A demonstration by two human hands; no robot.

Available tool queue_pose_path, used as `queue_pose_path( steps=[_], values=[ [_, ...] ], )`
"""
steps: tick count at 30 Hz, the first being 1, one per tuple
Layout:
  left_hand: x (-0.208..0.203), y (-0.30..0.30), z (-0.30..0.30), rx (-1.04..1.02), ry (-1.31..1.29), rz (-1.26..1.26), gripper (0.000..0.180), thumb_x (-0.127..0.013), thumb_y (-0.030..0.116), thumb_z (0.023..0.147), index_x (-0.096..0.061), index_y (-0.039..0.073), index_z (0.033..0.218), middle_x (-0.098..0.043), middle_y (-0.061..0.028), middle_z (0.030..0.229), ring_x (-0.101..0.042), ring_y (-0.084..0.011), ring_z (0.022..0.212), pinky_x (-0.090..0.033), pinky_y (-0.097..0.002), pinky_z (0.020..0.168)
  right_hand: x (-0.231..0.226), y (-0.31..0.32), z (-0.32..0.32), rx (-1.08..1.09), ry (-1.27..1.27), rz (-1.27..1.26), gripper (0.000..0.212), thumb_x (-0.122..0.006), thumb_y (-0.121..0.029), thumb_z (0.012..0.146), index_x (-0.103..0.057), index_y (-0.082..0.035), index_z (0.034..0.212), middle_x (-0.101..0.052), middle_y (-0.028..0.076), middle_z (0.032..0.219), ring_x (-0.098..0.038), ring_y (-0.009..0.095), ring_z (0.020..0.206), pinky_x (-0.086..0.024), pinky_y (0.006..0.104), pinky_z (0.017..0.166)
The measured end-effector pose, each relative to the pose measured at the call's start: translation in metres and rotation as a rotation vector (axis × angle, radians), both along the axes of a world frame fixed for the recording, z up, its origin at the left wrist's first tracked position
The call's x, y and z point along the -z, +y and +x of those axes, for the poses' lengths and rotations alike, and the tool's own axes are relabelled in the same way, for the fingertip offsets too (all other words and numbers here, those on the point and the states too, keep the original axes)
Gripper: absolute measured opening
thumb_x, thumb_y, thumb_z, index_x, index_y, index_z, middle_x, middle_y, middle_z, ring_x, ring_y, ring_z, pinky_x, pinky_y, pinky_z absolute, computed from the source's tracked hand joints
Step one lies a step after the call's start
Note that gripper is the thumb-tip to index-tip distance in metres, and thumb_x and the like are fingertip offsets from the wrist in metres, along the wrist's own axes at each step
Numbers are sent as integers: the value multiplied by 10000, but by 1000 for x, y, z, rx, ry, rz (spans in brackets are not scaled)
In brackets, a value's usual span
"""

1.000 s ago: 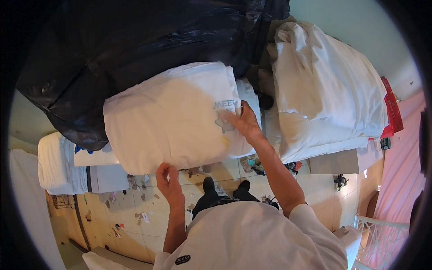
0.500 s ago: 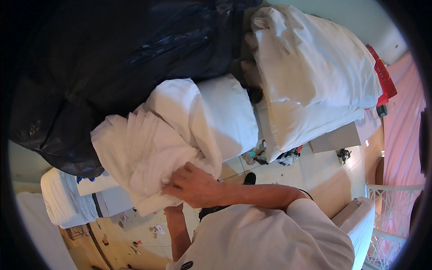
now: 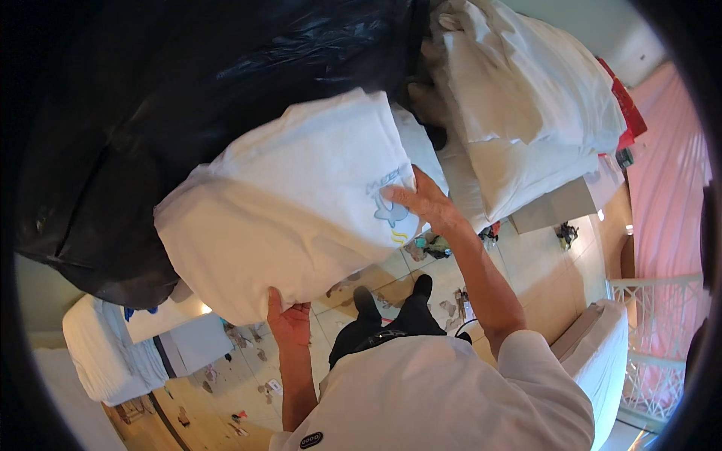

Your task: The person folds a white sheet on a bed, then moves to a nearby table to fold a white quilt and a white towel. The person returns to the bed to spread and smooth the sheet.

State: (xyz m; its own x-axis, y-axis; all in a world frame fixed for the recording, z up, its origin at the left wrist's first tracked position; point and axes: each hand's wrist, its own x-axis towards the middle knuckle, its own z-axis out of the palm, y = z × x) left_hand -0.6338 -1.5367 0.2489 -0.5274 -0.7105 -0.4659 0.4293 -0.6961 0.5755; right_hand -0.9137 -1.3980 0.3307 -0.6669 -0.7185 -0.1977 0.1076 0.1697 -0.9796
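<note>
A folded white cloth [image 3: 293,195] with a small blue animal print and yellow squiggles near its right edge is stretched between my two hands, above a pale surface. My right hand [image 3: 423,201] grips its right edge, thumb on top beside the print and fingers underneath. Lower down, my left hand [image 3: 289,322] holds the near edge, thumb on top; its other fingers are partly hidden under the fabric. Behind the cloth's upper right corner, part of another white item [image 3: 420,143] shows.
A large black plastic-covered bundle [image 3: 226,98] fills the far left. Bulky white bedding or bags [image 3: 526,98] are piled at the right, with a red bag [image 3: 626,105] behind. A white-wrapped stack [image 3: 105,349] stands at left. Scraps litter the tiled floor [image 3: 519,270]; a white lattice rack [image 3: 654,316] stands right.
The bunched, layered cloth is now spread flatter, its print showing. My right hand has moved up and right to its right edge. My left hand now shows at the near edge.
</note>
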Motion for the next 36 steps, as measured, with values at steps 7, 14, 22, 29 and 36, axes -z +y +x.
queue_pose_path(
  steps=[7,14,22,29,36],
  values=[
    [15,-20,2,97,42,-21,326,-544,270,895,-513,101,1172,-575,-39,1158,-550,-200,1051,-462,-370,866,-28,-10,36,-126,-314,-244,517,-764,-214,659,-576,36,1071,-644,131,927,-616,190,837,-491,316,771],
    [-1,-3,2,377,349,-101,330,-503,147,866,-503,69,1186,-555,-87,1161,-555,-229,1036,-469,-388,868,-69,12,129,-317,-227,-367,415,-769,-100,660,-599,-7,1027,-643,48,928,-571,104,851,-463,242,768],
    [-21,60,19,406,198,-213,334,-498,166,872,-498,56,1188,-559,-89,1151,-561,-228,1016,-477,-382,859,-60,100,173,-570,-146,-565,456,-753,-62,678,-563,-5,1088,-644,76,946,-590,115,842,-492,271,717],
    [-19,146,41,451,100,-304,340,-495,183,878,-493,45,1189,-562,-91,1143,-567,-227,999,-483,-376,851,-27,231,192,-566,50,-613,521,-795,-140,642,-558,11,1081,-642,88,957,-592,138,859,-486,304,725],
    [-18,257,30,640,28,-355,348,-491,199,884,-488,34,1190,-566,-92,1134,-573,-227,982,-490,-370,843,-7,405,225,-157,-175,-565,502,-793,-83,614,-593,-3,1068,-646,67,986,-577,130,912,-459,287,814]
  ],
)
